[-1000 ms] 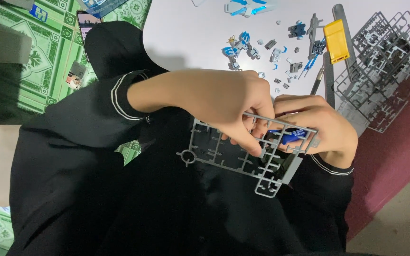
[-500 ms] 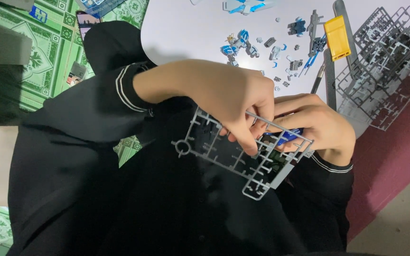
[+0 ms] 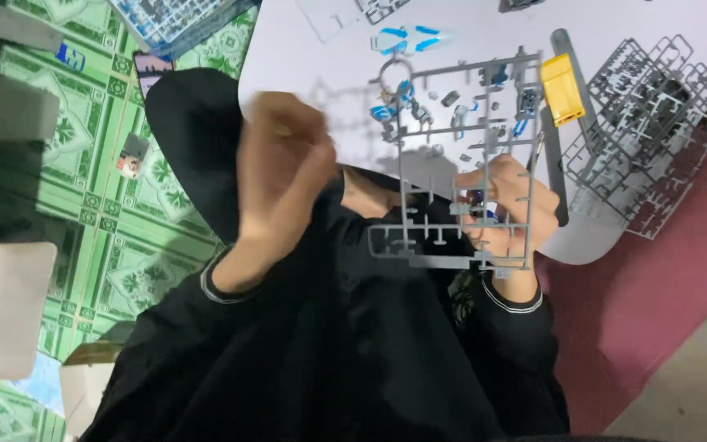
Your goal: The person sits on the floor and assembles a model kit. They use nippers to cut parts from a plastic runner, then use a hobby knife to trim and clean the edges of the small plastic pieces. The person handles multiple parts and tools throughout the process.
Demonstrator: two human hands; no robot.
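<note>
The left hand (image 3: 284, 164) has let go of the grey plastic frame (image 3: 460, 164) and lifts away blurred (grip unreadable), leaving the right hand (image 3: 505, 209) alone pinching the frame upright over the white table (image 3: 329, 57), apparently for inspection.

A home hobby corner: green patterned floor mat (image 3: 116, 205), low white table (image 3: 321, 57), model-kit frames (image 3: 648, 139).
</note>
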